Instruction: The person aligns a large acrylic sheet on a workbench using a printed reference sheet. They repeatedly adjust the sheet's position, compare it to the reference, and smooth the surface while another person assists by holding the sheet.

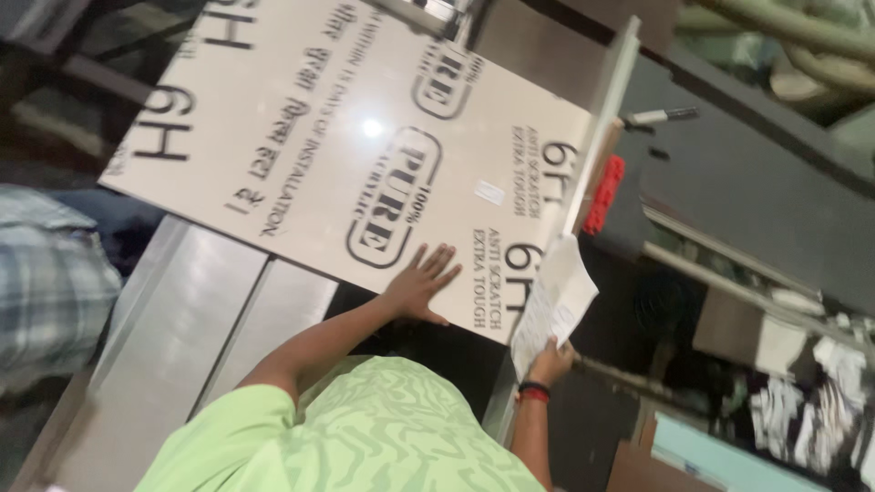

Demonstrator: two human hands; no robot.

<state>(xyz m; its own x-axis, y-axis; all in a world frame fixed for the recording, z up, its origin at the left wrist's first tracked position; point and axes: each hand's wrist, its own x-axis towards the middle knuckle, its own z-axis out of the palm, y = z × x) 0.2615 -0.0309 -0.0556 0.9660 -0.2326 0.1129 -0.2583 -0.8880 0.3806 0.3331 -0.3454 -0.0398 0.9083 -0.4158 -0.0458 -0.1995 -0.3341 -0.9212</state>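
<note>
Big cream sheet with black print lies flat on a grey machine table, its far edge against a pale upright fence. Left hand is spread open, palm flat on the sheet near its close edge, gripping nothing, just pressing. Right hand is closed around the bottom of a white paper, holding it up beside the sheet's corner; a black and red band sits on that wrist. Sheet looks stiff, wide and glossy, probably slick under a palm and awkward for one person, so the edges or corners look the best hold. A red clip-like part sits by the fence, a pen beyond, though blur makes both uncertain. Someone in a checked shirt stands well apart.
</note>
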